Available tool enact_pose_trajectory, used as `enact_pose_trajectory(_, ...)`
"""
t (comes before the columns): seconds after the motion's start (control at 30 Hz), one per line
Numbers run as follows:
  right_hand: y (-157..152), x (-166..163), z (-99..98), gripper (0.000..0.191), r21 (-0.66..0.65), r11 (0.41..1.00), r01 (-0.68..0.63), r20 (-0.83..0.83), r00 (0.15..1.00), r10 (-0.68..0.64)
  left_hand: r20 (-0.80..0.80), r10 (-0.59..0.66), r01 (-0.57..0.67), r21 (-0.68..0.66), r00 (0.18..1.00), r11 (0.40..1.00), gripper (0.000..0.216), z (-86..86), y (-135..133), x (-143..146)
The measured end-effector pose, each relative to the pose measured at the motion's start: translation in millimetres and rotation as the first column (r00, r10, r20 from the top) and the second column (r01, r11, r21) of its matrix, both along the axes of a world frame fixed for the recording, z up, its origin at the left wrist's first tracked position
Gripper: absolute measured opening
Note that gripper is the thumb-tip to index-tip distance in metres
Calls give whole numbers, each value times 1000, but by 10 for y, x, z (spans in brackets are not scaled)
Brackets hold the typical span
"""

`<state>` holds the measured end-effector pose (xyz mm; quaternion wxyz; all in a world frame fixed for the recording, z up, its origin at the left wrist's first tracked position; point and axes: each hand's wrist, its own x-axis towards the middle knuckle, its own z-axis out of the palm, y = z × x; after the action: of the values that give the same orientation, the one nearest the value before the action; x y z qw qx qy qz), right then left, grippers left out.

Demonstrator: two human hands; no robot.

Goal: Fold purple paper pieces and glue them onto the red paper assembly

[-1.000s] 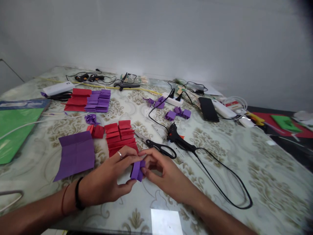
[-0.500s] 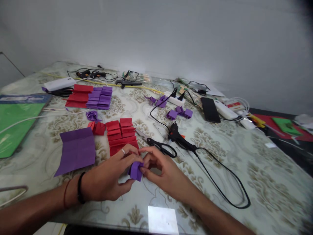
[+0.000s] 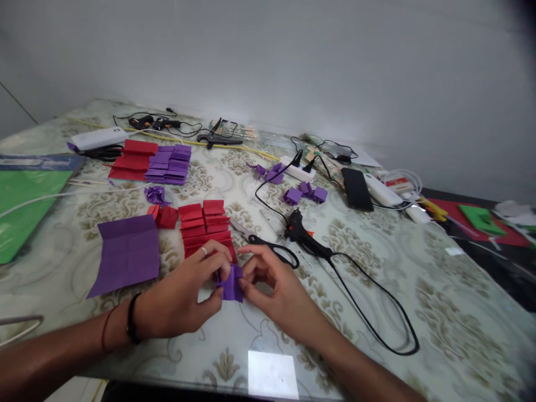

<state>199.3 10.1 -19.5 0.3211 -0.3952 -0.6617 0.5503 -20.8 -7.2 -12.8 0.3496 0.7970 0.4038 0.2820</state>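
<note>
Just in front of the nearer red sheet [image 3: 213,226], my left hand [image 3: 180,296] and right hand [image 3: 280,285] pinch the purple piece [image 3: 231,286] from either side, seemingly mid-crease, though my grip partly hides it; pressing next likely calls for aligned edges.

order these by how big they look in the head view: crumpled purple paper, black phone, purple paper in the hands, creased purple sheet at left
1. creased purple sheet
2. black phone and held purple paper: unsure, the paper is nearer and partly covered
3. crumpled purple paper
</note>
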Motion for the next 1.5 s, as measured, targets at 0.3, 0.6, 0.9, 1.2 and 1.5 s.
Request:
enact_pose_trajectory(0.3, 11, 26, 33, 31, 12, 1000, 17, 17, 1000, -17, 161, 82, -61, -130, 983, 990, 31, 12, 83, 13)
enact_pose_trajectory(0.6, -4, 7, 121, 16, 51, 999, 11, 137, 990, -18, 51, 28, -37, 177, 998, 984, 26, 44, 25, 28)
enact_pose_trajectory(0.9, -29, -4, 103, 7, 37, 999, 26, 73, 997, -28, 21, 80, -82, 185, 997, 979, 23, 8, -52, 38)
enact_pose_trajectory(1.2, -15, 16, 115, 24, 7, 1000, 15, 29, 999, -16, 36, 136, -140, 177, 990, 974, 20, -19, -7, 21)
enact_pose_trajectory(1.5, 78, 123, 166, 34, 170, 985, -6, 196, 980, -28, -115, 124, -131, -55, 986, 990, 23, 120, 28, 18)
